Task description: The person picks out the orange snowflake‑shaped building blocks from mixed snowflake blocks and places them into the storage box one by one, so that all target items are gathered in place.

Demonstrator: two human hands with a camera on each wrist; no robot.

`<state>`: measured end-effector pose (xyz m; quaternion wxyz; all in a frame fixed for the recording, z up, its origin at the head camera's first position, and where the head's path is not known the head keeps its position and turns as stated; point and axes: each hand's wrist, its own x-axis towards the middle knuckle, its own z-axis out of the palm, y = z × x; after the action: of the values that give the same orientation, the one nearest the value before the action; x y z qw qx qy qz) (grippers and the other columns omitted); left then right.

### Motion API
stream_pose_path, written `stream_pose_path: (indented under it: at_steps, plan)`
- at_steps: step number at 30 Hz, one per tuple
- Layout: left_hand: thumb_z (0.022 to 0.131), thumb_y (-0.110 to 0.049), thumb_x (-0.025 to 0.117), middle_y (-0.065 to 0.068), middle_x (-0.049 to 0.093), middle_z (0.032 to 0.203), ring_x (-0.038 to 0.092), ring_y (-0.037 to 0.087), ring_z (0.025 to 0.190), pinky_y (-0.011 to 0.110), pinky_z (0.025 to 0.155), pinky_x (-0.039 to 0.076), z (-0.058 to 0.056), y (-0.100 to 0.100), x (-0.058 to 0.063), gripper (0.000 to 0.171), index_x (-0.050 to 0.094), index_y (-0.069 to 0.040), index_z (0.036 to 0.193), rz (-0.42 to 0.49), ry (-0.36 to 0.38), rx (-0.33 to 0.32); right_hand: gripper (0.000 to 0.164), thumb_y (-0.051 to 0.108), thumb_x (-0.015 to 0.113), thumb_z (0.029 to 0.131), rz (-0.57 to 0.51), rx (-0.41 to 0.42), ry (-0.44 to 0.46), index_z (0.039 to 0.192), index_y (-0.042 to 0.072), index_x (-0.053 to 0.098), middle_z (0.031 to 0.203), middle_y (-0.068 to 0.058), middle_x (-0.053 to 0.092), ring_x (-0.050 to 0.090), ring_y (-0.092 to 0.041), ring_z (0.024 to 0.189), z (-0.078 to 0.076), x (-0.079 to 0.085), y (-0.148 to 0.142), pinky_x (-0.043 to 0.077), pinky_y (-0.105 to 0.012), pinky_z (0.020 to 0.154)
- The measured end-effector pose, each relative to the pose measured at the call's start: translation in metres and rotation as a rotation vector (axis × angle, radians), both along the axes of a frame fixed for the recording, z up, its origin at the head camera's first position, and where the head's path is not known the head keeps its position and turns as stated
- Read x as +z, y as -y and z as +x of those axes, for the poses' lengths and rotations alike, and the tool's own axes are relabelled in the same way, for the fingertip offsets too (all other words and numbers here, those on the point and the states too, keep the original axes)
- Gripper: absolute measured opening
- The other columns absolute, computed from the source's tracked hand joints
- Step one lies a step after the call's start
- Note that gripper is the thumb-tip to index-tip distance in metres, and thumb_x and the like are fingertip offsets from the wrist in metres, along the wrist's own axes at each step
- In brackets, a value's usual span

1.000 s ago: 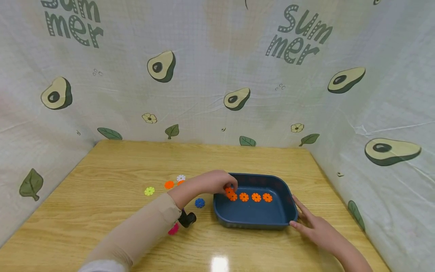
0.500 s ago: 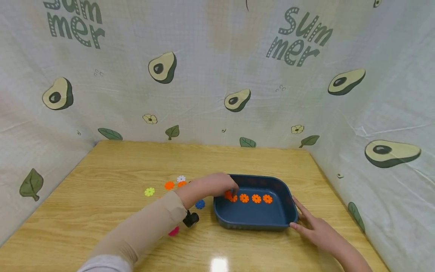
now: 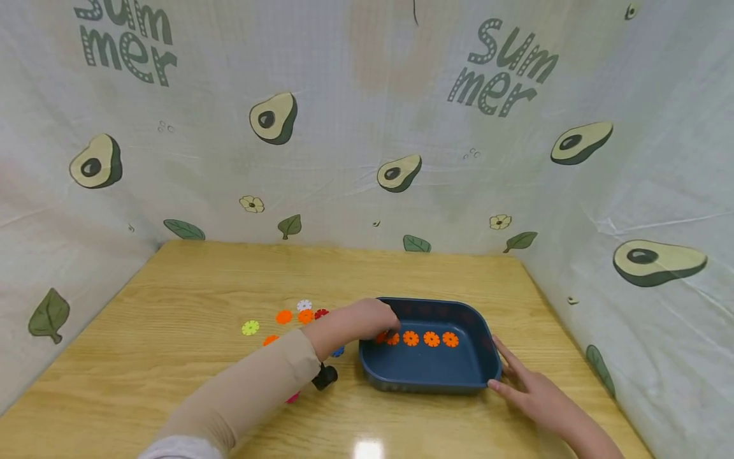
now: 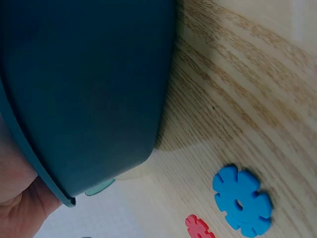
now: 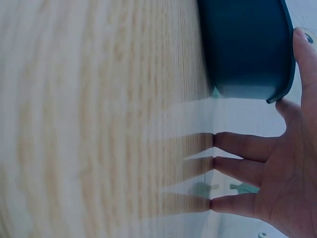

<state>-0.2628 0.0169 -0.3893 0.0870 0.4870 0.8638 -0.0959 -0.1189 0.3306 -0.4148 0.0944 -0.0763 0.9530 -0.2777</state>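
My left hand (image 3: 371,319) reaches over the left rim of a dark blue rectangular tray (image 3: 424,377). Its curled fingers pinch an orange notched disc (image 3: 381,338) low at the tray floor, partly hidden by them. Several matching orange discs (image 3: 432,339) lie in a row inside, to the right of that one. My right hand (image 3: 533,392) is at the tray's right end, thumb and index finger touching its rim, fingers spread. In the right wrist view, the other fingertips of the right hand (image 5: 277,163) rest on the table.
Left of the tray, loose notched discs lie on the wooden table (image 3: 201,287): a yellow-green disc (image 3: 250,327), a white disc (image 3: 304,306), a dark red disc (image 3: 321,314), a blue disc (image 4: 242,201) and more orange ones. A patterned cloth (image 3: 332,127) hangs behind.
My left hand has lowered the orange disc from above the tray to its floor, at the left end of the row. The right hand stays at the tray's right end.
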Motion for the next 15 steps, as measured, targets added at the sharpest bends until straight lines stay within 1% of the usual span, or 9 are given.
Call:
stream_pose_path:
  at_steps: [4,8,15]
  plan:
    - [0.093,-0.009,0.066,-0.012,0.057,0.077,0.049,0.009,0.068,0.020,0.063,0.042,0.0003,-0.0028,-0.0012,0.015,0.067,-0.023,0.089,-0.011,0.013,0.027,0.082,0.042,0.060,0.096,0.000,0.001,-0.006,0.158,0.021,0.011,0.129,-0.032,0.054,0.046,-0.058,0.118,-0.0001,-0.0010,-0.0005,0.034,-0.070,0.092]
    - [0.095,-0.010,0.065,-0.010,0.054,0.074,0.046,0.010,0.067,0.021,0.063,0.040,0.0003,-0.0053,-0.0026,0.014,0.066,-0.021,0.085,-0.015,0.017,0.048,0.082,0.042,0.059,0.096,0.005,-0.003,-0.002,0.158,0.022,0.010,0.130,-0.032,0.053,0.046,-0.058,0.118,0.0000,-0.0017,-0.0004,0.035,-0.070,0.092]
    - [0.094,-0.008,0.066,-0.009,0.056,0.075,0.045,0.010,0.066,0.021,0.063,0.040,-0.0046,-0.0097,-0.0079,0.014,0.069,-0.022,0.089,-0.030,-0.048,0.025,0.082,0.043,0.059,0.096,0.008,-0.002,-0.015,0.158,0.022,0.010,0.129,-0.032,0.054,0.048,-0.057,0.117,-0.0004,-0.0009,-0.0004,0.035,-0.069,0.091]
